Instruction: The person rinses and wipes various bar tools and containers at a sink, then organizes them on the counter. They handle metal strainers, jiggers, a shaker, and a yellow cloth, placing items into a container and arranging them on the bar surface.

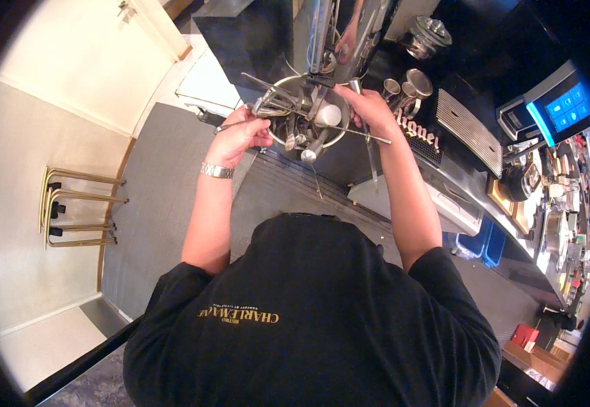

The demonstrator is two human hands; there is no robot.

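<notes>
Between my hands is a round container [341,138] with a pale rim, crowded with metal kitchen utensils [299,129]. Whisk-like wire loops [274,102], several thin handles and a white cylindrical piece [327,115] stick out of it. My left hand [237,139] is closed at the container's left side, where a thin metal handle crosses the fingers. On the opposite side my right hand [371,110] is closed by the rim, its thumb beside a black handle [320,81]. The fingertips of both hands are partly hidden among the utensils.
At right a dark counter carries metal pitchers [418,83], a ribbed metal tray [470,129] and a lit blue touchscreen [566,108]. Glass bowls [430,34] stand farther back. Blue bins [481,244] sit beneath the counter. Folded metal-legged stools [81,203] lean against the left wall.
</notes>
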